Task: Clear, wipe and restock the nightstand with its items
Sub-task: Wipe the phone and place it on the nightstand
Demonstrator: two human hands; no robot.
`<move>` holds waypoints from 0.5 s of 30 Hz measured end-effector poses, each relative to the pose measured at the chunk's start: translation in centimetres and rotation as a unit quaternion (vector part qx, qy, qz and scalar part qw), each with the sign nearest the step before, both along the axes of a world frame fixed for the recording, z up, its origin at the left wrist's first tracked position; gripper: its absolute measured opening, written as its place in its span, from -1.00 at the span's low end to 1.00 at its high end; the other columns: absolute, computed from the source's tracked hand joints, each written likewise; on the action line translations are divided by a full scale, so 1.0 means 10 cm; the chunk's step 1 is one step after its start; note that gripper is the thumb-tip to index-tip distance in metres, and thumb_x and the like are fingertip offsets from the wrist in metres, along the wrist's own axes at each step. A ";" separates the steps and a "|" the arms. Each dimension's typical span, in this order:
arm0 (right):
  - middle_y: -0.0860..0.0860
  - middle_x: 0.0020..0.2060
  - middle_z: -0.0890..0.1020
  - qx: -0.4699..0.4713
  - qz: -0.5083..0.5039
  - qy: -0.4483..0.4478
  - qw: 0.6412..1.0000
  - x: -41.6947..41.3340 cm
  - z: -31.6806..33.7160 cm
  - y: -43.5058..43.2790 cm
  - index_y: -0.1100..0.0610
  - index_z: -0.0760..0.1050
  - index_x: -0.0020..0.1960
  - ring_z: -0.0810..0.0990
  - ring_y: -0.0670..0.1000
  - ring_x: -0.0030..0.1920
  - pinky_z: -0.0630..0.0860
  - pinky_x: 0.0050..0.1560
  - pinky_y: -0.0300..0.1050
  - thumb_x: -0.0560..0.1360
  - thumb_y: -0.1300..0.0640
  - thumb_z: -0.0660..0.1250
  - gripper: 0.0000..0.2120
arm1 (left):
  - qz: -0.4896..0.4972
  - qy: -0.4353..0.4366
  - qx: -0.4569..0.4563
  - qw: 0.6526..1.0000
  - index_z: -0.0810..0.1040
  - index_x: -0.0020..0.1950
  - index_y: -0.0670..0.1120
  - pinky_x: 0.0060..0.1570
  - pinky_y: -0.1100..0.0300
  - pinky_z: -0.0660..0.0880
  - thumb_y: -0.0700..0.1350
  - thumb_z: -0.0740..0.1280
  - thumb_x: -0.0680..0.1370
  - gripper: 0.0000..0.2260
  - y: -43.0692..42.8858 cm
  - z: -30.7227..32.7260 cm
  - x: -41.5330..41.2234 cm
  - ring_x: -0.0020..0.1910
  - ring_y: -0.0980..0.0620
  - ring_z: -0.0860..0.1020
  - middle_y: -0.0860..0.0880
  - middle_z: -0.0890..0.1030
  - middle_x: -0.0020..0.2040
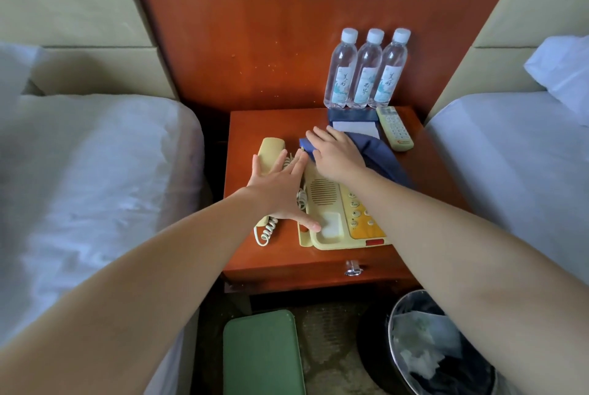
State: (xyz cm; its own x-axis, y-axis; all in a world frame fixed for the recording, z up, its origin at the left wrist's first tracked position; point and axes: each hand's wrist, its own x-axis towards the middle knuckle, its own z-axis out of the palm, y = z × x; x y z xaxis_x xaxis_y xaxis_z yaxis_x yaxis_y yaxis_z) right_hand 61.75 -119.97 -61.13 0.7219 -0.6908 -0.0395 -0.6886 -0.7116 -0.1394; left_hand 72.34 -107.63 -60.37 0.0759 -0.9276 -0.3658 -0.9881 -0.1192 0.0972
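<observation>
Left hand [280, 186], fingers spread, lay over the handset [270, 151] running twelve to six; right hand [334, 154] pressed flat on the cloth [382, 160].

Bottles [366, 71] behind telephone [334, 203] on nightstand [242, 248]

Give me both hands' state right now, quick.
Left hand: open, fingers spread across the handset and phone base.
Right hand: open, lying flat on the blue cloth.
</observation>
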 end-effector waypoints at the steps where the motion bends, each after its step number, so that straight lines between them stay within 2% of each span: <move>1: 0.01 0.56 0.14 -0.015 0.016 -0.010 1.000 -0.03 -0.02 0.04 0.08 0.11 0.57 0.05 0.10 0.55 0.01 0.51 -0.03 0.65 0.16 0.05 -0.51 | 0.002 0.001 -0.001 1.000 -0.37 0.56 -0.03 0.40 -0.43 -0.22 0.59 0.30 0.14 0.33 0.00 0.00 0.00 0.55 -0.04 -0.33 0.07 -0.24 0.60; 5: 0.00 0.56 0.14 -0.028 0.055 -0.026 0.998 -0.05 -0.05 0.18 0.10 0.12 0.57 0.08 0.07 0.54 0.00 0.48 -0.10 0.64 0.24 0.03 -0.51 | 0.014 0.007 -0.008 1.000 -0.37 0.56 -0.10 0.41 -0.39 -0.26 0.59 0.30 0.14 0.35 0.05 -0.02 -0.02 0.53 0.01 -0.38 0.02 -0.30 0.59; 9: -0.05 0.56 0.17 -0.008 0.062 -0.030 0.998 -0.07 -0.11 0.20 0.03 0.13 0.57 0.10 0.02 0.55 0.02 0.49 -0.11 0.64 0.22 0.01 -0.50 | 0.040 0.009 -0.018 0.999 -0.42 0.52 -0.18 0.43 -0.34 -0.29 0.60 0.31 0.09 0.43 0.06 -0.01 -0.03 0.50 0.01 -0.43 -0.06 -0.36 0.57; 12: -0.05 0.54 0.21 0.000 0.076 -0.035 0.997 -0.17 -0.10 0.26 0.02 0.17 0.56 0.12 0.00 0.55 0.07 0.50 -0.08 0.64 0.22 0.00 -0.51 | 0.047 0.015 -0.023 0.999 -0.46 0.51 -0.18 0.45 -0.31 -0.27 0.58 0.34 0.09 0.44 0.08 0.02 -0.05 0.51 -0.02 -0.41 -0.07 -0.39 0.55; 15: -0.01 0.54 0.23 0.004 0.099 -0.037 0.994 -0.29 -0.04 0.40 0.08 0.18 0.56 0.13 0.00 0.54 -0.01 0.48 -0.15 0.63 0.27 0.02 -0.50 | 0.044 0.009 -0.025 0.999 -0.45 0.52 -0.14 0.44 -0.34 -0.24 0.59 0.33 0.10 0.42 0.09 0.02 -0.04 0.52 -0.03 -0.39 -0.04 -0.39 0.56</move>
State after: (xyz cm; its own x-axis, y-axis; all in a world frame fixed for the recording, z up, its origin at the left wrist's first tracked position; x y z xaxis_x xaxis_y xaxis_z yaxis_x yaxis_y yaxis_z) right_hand 58.85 -116.02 -61.50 0.8450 -0.5346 0.0139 -0.5226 -0.8309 -0.1909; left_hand 71.92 -106.76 -60.19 0.1510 -0.9347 -0.3218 -0.9723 -0.1992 0.1225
